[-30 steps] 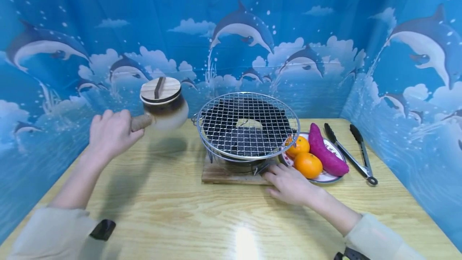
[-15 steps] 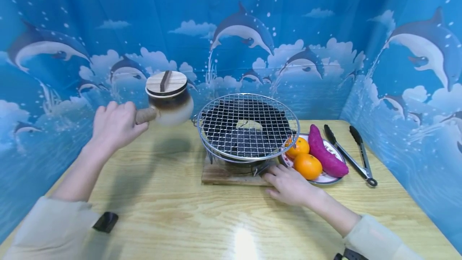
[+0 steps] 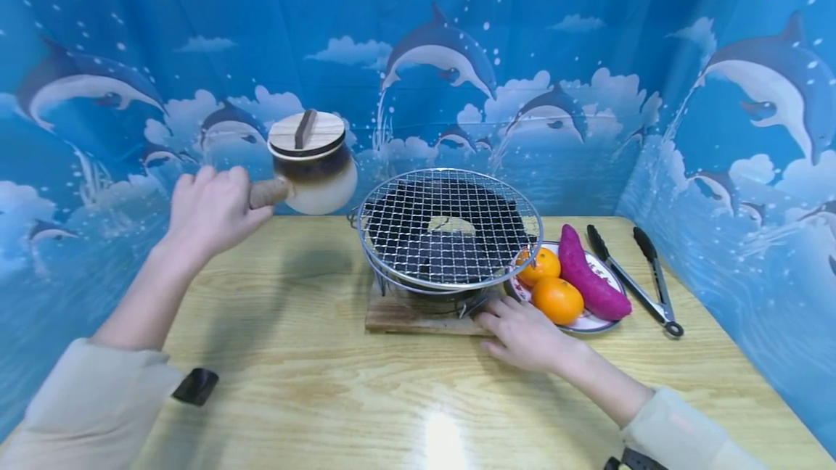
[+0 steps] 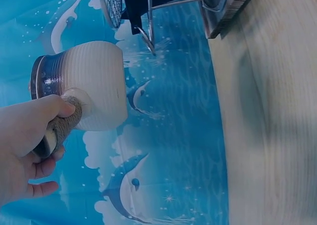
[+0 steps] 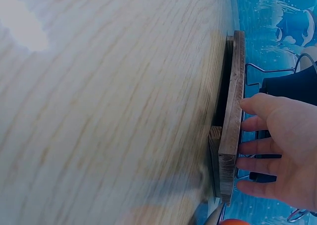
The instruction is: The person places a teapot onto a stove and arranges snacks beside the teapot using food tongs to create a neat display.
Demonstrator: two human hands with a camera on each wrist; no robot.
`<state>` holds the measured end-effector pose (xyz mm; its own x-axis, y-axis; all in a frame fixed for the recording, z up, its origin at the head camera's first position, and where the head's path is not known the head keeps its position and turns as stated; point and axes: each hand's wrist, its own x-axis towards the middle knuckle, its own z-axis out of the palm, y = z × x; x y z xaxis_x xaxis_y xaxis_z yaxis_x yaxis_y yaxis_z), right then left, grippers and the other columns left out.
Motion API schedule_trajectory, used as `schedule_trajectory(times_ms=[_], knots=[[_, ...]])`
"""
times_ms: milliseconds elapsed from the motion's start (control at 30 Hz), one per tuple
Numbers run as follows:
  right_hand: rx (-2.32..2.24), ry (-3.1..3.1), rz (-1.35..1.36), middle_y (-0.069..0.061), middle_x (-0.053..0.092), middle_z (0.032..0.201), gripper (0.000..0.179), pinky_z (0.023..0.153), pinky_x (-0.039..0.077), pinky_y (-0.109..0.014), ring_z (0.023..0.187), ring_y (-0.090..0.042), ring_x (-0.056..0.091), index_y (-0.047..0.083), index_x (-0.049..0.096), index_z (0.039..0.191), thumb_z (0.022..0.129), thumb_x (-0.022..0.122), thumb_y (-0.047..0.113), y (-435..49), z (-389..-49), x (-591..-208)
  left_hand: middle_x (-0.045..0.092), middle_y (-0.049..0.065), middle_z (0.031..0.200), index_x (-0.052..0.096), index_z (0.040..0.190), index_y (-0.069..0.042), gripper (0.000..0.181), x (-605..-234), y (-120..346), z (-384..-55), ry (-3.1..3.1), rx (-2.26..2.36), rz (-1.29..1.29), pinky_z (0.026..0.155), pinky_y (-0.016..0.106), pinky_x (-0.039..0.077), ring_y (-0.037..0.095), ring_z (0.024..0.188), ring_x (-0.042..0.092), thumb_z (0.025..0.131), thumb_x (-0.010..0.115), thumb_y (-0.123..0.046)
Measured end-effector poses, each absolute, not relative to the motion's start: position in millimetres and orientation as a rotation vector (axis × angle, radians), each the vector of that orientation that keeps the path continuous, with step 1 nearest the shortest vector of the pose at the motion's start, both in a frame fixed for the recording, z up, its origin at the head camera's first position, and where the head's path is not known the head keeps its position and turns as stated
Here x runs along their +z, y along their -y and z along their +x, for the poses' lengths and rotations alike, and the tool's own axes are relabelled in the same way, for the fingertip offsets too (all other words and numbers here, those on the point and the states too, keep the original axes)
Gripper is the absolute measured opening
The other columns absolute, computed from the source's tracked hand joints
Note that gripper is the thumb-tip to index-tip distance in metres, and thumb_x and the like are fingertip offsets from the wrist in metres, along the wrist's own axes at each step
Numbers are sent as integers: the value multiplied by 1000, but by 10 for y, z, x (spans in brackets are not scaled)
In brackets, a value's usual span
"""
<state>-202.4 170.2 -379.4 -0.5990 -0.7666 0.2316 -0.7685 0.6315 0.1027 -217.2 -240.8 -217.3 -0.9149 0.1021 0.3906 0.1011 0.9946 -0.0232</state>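
My left hand grips the wrapped side handle of a small ceramic pot, holding it in the air left of the grill. The pot is brown above and white below, with a wooden lid on top. In the left wrist view, thumb and fingers wrap the handle. My right hand touches the right front corner of the wooden board under the grill. Its fingers look fairly straight against the board's top in the right wrist view. A round wire mesh covers the black grill.
Right of the grill, a plate bears two oranges and a purple sweet potato. Metal tongs with black tips lie near the table's right edge. A blue dolphin curtain closes off the back and sides.
My left hand has raised the pot and moved it slightly to the right, toward the grill. The right hand stays at the board.
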Motion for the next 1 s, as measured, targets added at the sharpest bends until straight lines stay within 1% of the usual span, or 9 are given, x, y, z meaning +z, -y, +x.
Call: schedule_trajectory(times_ms=[100, 233, 333, 600, 833, 1000], knots=[[16, 2601, 1253, -4, 58, 101, 27, 82, 47, -40, 92, -23, 54, 12, 64, 102, 82, 66, 30, -1703, -2032, -3785, 44, 12, 68, 45, 74, -5, 37, -2133, 2387, -2173, 2723, 8, -153, 64, 47, 32, 33, 70, 41, 81, 65, -35], [22, 2600, 1255, -4, 58, 100, 27, 82, 47, -40, 92, -23, 54, 12, 64, 102, 82, 66, 30, -1703, -2041, -3777, 43, 11, 66, 44, 71, -5, 36, -2070, 2340, -2170, 2708, 14, -164, 61, 44, 29, 32, 67, 38, 82, 63, -34], [20, 2600, 1252, -4, 58, 100, 27, 82, 47, -40, 92, -23, 55, 12, 64, 102, 82, 66, 30, -1702, -2039, -3780, 42, 11, 66, 43, 72, -5, 35, -2017, 2288, -2169, 2716, 9, -162, 61, 43, 27, 31, 68, 37, 83, 62, -33], [28, 2620, 1248, -3, 58, 99, 26, 81, 47, -39, 90, -22, 54, 12, 64, 102, 83, 66, 29, -1701, -2011, -3783, 44, 11, 68, 44, 75, -4, 36, -1911, 2133, -2184, 2746, 9, -182, 66, 46, 31, 32, 74, 38, 83, 63, -35], [29, 2617, 1250, -3, 58, 100, 26, 81, 47, -39, 90, -22, 54, 12, 64, 103, 83, 66, 29, -1699, -2001, -3778, 45, 10, 67, 43, 72, -5, 35, -1856, 2001, -2199, 2734, 44, -217, 66, 47, 32, 31, 72, 40, 83, 61, -33], [26, 2615, 1242, -3, 58, 99, 27, 81, 47, -39, 90, -22, 54, 12, 64, 103, 83, 66, 29, -1701, -1995, -3779, 50, 14, 75, 46, 79, -2, 35, -1830, 1912, -2212, 2741, 47, -244, 72, 51, 34, 33, 77, 43, 84, 60, -34]])
